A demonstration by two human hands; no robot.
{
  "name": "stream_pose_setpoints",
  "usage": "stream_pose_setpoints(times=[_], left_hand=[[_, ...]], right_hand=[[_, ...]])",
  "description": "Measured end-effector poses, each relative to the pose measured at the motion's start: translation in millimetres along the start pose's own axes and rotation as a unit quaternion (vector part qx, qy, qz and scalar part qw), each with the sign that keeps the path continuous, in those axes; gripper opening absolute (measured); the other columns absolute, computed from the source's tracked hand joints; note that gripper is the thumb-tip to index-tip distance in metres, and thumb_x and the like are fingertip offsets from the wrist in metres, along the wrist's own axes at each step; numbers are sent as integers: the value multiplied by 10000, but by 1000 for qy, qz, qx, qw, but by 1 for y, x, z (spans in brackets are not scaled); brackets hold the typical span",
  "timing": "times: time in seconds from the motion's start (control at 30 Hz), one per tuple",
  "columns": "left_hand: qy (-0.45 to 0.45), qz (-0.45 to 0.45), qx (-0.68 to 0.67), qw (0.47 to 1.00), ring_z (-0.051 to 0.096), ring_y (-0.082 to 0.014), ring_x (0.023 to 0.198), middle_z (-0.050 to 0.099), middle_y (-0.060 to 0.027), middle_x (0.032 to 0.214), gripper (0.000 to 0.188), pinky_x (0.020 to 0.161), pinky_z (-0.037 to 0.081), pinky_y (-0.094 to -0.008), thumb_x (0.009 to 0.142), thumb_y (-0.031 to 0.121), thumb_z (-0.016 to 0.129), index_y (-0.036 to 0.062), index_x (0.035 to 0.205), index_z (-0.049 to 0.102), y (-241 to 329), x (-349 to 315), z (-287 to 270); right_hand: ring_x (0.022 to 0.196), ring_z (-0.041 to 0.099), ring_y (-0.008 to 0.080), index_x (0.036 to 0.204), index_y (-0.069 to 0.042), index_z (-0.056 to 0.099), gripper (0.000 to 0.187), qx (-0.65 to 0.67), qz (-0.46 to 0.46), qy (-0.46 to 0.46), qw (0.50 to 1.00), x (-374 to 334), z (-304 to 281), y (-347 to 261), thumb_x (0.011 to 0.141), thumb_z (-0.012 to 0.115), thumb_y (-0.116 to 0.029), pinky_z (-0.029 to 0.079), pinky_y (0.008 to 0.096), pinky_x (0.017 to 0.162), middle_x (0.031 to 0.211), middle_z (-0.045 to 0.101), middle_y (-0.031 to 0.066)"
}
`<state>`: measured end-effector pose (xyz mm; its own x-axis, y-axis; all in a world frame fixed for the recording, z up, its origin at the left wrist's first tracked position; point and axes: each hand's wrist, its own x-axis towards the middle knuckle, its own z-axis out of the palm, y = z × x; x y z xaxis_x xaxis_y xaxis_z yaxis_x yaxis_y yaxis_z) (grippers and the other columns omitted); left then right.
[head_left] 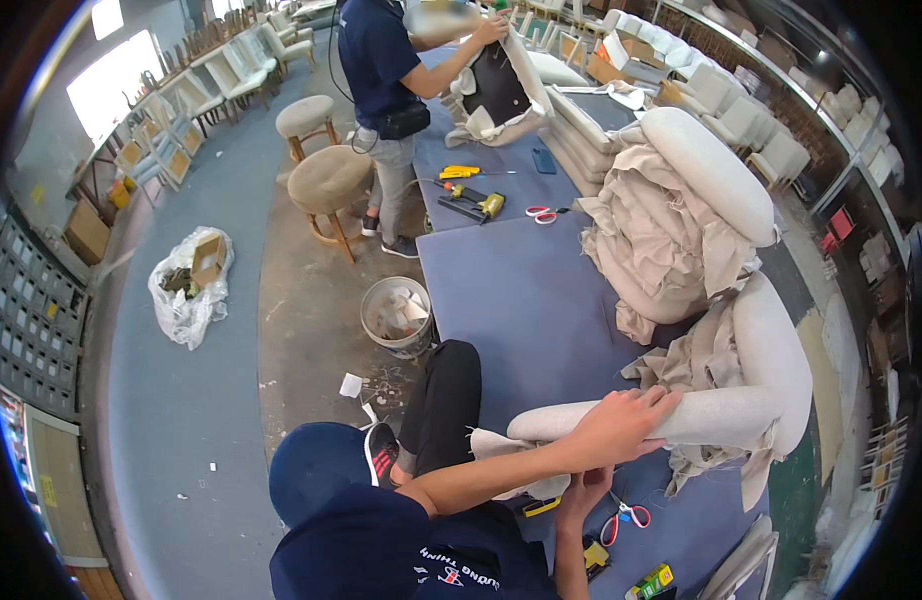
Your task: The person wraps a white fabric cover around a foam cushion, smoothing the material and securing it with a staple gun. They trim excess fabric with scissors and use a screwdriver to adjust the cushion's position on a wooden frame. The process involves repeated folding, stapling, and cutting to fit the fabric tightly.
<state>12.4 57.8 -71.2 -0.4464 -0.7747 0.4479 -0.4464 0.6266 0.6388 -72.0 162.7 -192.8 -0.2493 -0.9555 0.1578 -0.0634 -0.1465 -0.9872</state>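
Observation:
A pale padded chair part (726, 420), covered in cream fabric with loose cloth hanging inside its curve, lies across the near right of the table. My left hand (626, 425) reaches over its long padded roll and grips it from above, fingers bent over the top. Just below, my right hand (586, 490) is closed at the roll's underside, by the loose fabric edge (531, 487); its fingertips are partly hidden. Red-and-white scissors (623, 520) lie right of my right wrist. A yellow-and-black tool (595, 555) rests beside my right forearm.
The blue-grey table (511, 300) also bears another padded part (671, 220), a nail gun (481, 203) and second scissors (546, 214). A co-worker (386, 70) handles a padded seat (496, 90) at the far end. A waste bucket (396, 318) and stools (329, 182) stand left.

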Motion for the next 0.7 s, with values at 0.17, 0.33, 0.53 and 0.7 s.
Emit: stream_pose_setpoints(times=[0.17,0.33,0.53,0.7], left_hand=[[2,-16,-4,1000,673,-330,1043,603,-130,1237,698,817,569,-438,850,283,766,42,1421,444,1,-9,6],[-51,-51,38,997,670,-352,1071,588,-126,1286,771,863,573,-442,831,325,789,72,1462,424,10,-29,-9],[-43,-44,43,997,666,-335,1141,606,-119,1354,803,881,574,-438,814,331,804,114,1493,435,5,-55,-7],[-61,-64,43,995,660,-369,1143,612,-135,1388,810,879,571,-457,799,308,818,133,1499,450,7,-56,-14]], right_hand=[[1126,614,178,1367,6,498,521,102,131,-1,986,-18,-12,27,954,732,-208,485,307,942,1250,604,78],[962,601,128,1378,-4,441,512,126,163,53,977,-38,6,24,972,708,-163,498,276,798,1202,562,65],[970,566,176,1226,10,504,336,-50,105,-111,987,-57,-19,61,1002,647,-196,470,348,827,1094,577,104],[526,467,138,712,66,636,323,-209,-4,-101,973,-34,-33,-18,922,676,-176,395,365,519,543,576,47]])
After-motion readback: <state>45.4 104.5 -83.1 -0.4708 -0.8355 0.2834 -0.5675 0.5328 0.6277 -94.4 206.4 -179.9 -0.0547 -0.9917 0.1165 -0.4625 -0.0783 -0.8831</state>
